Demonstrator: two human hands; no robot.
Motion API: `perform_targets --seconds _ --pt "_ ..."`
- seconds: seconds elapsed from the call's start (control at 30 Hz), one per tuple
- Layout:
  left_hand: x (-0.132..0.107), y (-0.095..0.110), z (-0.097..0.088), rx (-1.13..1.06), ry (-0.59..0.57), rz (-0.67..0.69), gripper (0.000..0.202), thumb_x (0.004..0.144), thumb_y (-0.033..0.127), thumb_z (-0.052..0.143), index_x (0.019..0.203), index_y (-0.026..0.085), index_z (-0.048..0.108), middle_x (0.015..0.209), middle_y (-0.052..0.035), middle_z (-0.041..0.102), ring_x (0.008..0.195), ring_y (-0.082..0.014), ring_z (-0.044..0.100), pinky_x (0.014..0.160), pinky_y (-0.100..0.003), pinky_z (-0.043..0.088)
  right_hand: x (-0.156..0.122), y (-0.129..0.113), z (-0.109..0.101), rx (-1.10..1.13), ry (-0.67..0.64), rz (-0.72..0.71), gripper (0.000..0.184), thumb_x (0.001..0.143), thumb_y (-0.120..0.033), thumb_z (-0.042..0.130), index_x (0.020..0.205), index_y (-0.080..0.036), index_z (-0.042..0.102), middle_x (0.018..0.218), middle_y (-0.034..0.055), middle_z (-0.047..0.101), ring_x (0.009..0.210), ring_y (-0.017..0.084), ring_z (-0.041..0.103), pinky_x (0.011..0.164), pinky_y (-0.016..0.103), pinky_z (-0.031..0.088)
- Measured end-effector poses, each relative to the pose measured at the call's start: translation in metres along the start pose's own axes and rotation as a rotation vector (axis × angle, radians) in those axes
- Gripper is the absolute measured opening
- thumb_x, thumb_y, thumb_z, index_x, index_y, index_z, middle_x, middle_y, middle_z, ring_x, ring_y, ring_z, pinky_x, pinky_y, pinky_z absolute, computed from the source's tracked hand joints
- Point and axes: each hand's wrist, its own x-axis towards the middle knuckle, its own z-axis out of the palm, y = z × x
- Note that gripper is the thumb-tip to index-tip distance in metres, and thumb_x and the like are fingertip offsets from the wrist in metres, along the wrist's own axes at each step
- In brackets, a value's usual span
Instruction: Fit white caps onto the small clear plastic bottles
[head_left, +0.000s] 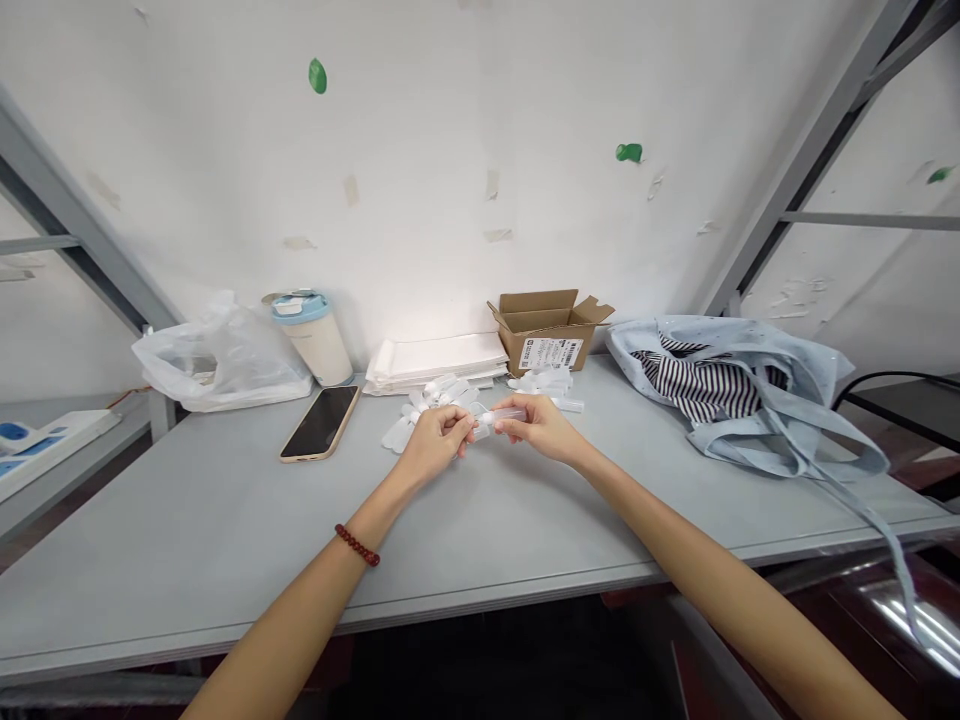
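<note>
Over the middle of the table, my left hand [437, 441] and my right hand [546, 428] meet at fingertip height, both closed in a pinch. Between my right fingers lies a slim translucent plastic tube [510, 413], roughly level. My left fingertips grip a small clear plastic piece [481, 430] at the tube's left end; whether the two are joined I cannot tell. Just behind my left hand spreads a pile of translucent white plastic pieces [401, 428]. More such pieces [546, 381] lie behind my right hand, in front of the cardboard box.
Along the wall stand a plastic bag [225, 355], a cream tumbler [319, 345], a stack of white sheets [442, 355] and an open cardboard box [551, 340]. A phone [321, 423] lies left on the grey table [225, 540]. A blue cloth bag [750, 385] sits right, its strap hanging over the edge.
</note>
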Motion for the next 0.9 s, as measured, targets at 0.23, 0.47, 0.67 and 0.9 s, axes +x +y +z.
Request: perform_targets --seconds 0.23,0.47,0.67,0.9 --pt "0.005 -0.007 -0.005 0.119 0.153 0.089 0.023 0.077 0.035 0.051 0.07 0.015 0.06 0.059 0.0005 0.059 0.045 -0.0099 0.049 0.048 -0.023 0.039 0.005 0.007 0.002 -0.102 0.055 -0.039 0.029 0.074 -0.029 0.06 0.1 -0.016 0.059 0.074 0.0017 0.064 0.063 0.014 0.056 0.057 0.026 0.042" --pt "0.018 -0.023 -0.052 0.251 0.752 0.101 0.023 0.077 0.034 0.05 0.074 0.015 0.062 0.062 -0.0015 0.062 0.046 -0.0111 0.052 0.05 -0.023 0.042 0.018 0.027 -0.017 -0.371 0.318 -0.078 0.022 0.075 -0.015 0.052 0.096 -0.018 0.057 0.089 0.0049 0.066 0.077 0.016 0.058 0.067 0.03 0.045" --pt "0.024 -0.04 -0.067 0.31 0.679 -0.094 0.026 0.075 0.035 0.05 0.072 0.013 0.064 0.062 -0.0038 0.064 0.043 -0.012 0.053 0.048 -0.023 0.04 0.022 0.037 -0.038 -0.524 0.391 0.001 0.012 0.072 -0.014 0.057 0.083 -0.018 0.061 0.096 0.0069 0.065 0.083 0.019 0.058 0.076 0.034 0.044" --pt "0.023 -0.038 -0.056 0.461 0.482 -0.023 0.025 0.075 0.034 0.05 0.071 0.015 0.067 0.062 -0.0031 0.067 0.05 -0.0146 0.057 0.055 -0.024 0.042 0.023 0.045 -0.047 -0.64 0.377 0.039 0.015 0.072 -0.011 0.056 0.085 -0.017 0.062 0.095 0.0071 0.065 0.088 0.02 0.058 0.079 0.033 0.043"
